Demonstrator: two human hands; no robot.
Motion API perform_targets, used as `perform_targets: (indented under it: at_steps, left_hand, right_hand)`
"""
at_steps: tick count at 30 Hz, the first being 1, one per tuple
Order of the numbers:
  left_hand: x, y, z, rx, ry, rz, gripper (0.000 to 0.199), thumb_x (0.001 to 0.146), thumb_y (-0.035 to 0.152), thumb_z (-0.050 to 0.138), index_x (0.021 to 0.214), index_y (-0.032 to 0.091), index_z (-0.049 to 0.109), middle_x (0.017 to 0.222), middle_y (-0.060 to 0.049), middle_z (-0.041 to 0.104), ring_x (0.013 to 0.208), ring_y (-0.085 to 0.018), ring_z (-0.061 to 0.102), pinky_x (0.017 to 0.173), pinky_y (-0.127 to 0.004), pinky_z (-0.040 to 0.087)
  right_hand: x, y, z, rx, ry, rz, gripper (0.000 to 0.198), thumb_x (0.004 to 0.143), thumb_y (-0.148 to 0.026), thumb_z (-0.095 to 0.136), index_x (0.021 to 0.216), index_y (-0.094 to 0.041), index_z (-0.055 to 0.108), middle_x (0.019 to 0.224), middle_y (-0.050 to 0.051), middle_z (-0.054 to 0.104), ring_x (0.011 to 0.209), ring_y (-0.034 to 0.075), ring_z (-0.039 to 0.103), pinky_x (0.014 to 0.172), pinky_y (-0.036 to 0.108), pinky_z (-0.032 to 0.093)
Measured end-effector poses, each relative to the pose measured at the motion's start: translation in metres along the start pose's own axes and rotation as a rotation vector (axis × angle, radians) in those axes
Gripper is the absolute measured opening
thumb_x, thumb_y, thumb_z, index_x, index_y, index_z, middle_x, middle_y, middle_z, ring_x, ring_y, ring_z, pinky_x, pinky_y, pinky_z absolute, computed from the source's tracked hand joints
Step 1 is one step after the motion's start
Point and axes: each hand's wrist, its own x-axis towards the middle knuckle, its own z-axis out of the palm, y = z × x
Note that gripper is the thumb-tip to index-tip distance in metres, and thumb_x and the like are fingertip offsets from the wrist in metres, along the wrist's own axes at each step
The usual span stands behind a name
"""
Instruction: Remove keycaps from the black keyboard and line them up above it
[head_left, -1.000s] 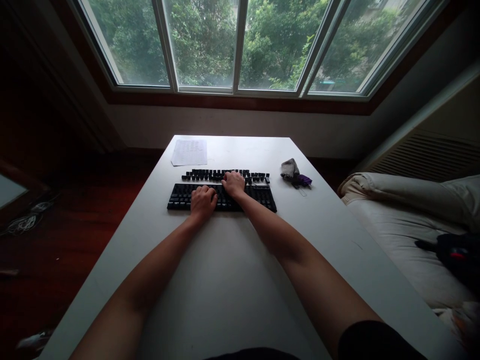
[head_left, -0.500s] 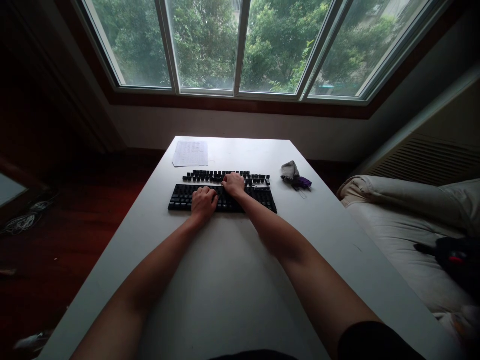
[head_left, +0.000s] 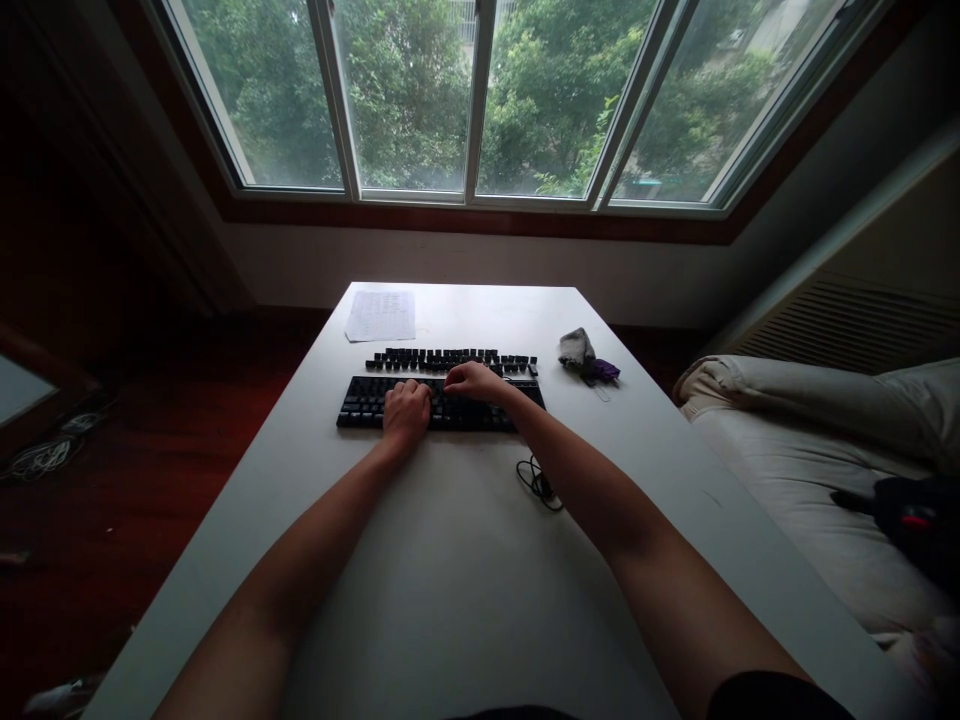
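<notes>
White and smooth-looking, the table (head_left: 420, 600) may give little grip, so an uneven push could send what lies on it sliding. The black keyboard (head_left: 465, 418) lies across its far half and would skid or twist if pressed harder at 1 end than it is steadied at the other. Just beyond it, loose black keycaps (head_left: 431, 356) sit in rough rows; a stray knuckle or a shoved keyboard could scatter them and muddle their order. Farther off to the left, the paper (head_left: 381, 316) lies flat, at little risk. The left hand (head_left: 407, 410) rests on the keyboard, fingers bent over it; whether it grips or only lies there, I cannot tell. The right hand (head_left: 471, 381) is near it but apart, over the keyboard with fingertips drawn inward; whether they pinch anything is too small to see, and a tiny piece held that way could slip and drop. Thin black cable (head_left: 545, 490) loops just beside the right forearm (head_left: 600, 510), which could snag it and, if it belongs to the keyboard, tug that askew
</notes>
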Motion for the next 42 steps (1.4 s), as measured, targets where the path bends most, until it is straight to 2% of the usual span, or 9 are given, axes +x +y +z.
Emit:
perform_targets:
  at_steps: [4, 8, 13, 25, 30, 36, 42]
  left_hand:
    - [0.000, 0.002, -0.001, 0.009, -0.004, -0.002, 0.022, 0.097, 0.026, 0.044, 0.099, 0.025, 0.066, 0.105, -0.010, 0.063, 0.103, -0.028, 0.052, 0.086, -0.041, 0.037]
    - [0.000, 0.002, 0.000, 0.014, 0.007, 0.005, 0.022, 0.097, 0.026, 0.043, 0.097, 0.024, 0.066, 0.104, -0.010, 0.063, 0.101, -0.027, 0.053, 0.084, -0.040, 0.037]
    - [0.001, 0.001, 0.000, 0.003, 0.010, 0.005, 0.021, 0.097, 0.028, 0.045, 0.098, 0.024, 0.065, 0.105, -0.010, 0.063, 0.101, -0.028, 0.053, 0.084, -0.041, 0.037]
    - [0.000, 0.002, 0.000, 0.000, 0.018, 0.009, 0.020, 0.097, 0.030, 0.046, 0.097, 0.025, 0.065, 0.103, -0.010, 0.063, 0.100, -0.028, 0.053, 0.085, -0.041, 0.038]
    - [0.000, 0.002, 0.000, 0.001, 0.018, 0.006, 0.020, 0.097, 0.030, 0.046, 0.096, 0.024, 0.065, 0.103, -0.010, 0.062, 0.100, -0.028, 0.053, 0.086, -0.041, 0.038]
    - [0.000, 0.003, -0.002, 0.003, 0.010, -0.003, 0.019, 0.097, 0.030, 0.047, 0.098, 0.025, 0.065, 0.104, -0.010, 0.063, 0.102, -0.027, 0.053, 0.087, -0.041, 0.038]
    - [0.000, 0.001, 0.001, 0.017, 0.010, 0.008, 0.019, 0.097, 0.030, 0.048, 0.099, 0.024, 0.066, 0.105, -0.009, 0.063, 0.104, -0.027, 0.052, 0.087, -0.040, 0.038]
  right_hand:
    - [-0.001, -0.003, -0.004, 0.076, -0.127, 0.040, 0.014, 0.073, -0.026, 0.074, 0.084, -0.018, 0.079, 0.076, 0.000, 0.071, 0.070, 0.014, 0.060, 0.065, 0.023, 0.042]
    - [0.000, -0.003, -0.005, 0.122, -0.191, 0.056, 0.020, 0.070, -0.031, 0.075, 0.082, -0.016, 0.079, 0.069, -0.001, 0.068, 0.062, 0.012, 0.055, 0.059, 0.023, 0.039]
    - [0.006, 0.000, 0.001, 0.110, -0.188, 0.074, 0.021, 0.068, -0.033, 0.077, 0.079, -0.016, 0.079, 0.064, -0.001, 0.066, 0.058, 0.011, 0.051, 0.056, 0.023, 0.037]
    - [0.009, -0.005, 0.004, 0.010, -0.175, 0.064, 0.008, 0.069, -0.023, 0.075, 0.075, -0.018, 0.077, 0.064, -0.002, 0.066, 0.060, 0.011, 0.054, 0.057, 0.022, 0.038]
    - [0.006, -0.002, 0.011, -0.045, -0.080, 0.048, 0.011, 0.071, -0.020, 0.076, 0.082, -0.020, 0.076, 0.074, -0.002, 0.069, 0.067, 0.013, 0.059, 0.059, 0.021, 0.038]
    - [-0.002, 0.000, 0.024, -0.065, 0.136, 0.118, 0.012, 0.086, -0.023, 0.063, 0.091, -0.020, 0.074, 0.089, 0.002, 0.073, 0.081, 0.015, 0.064, 0.068, 0.022, 0.042]
    - [-0.015, -0.014, 0.045, -0.278, 0.296, 0.174, 0.018, 0.094, -0.028, 0.053, 0.100, -0.023, 0.070, 0.100, 0.003, 0.073, 0.091, 0.018, 0.065, 0.077, 0.025, 0.042]
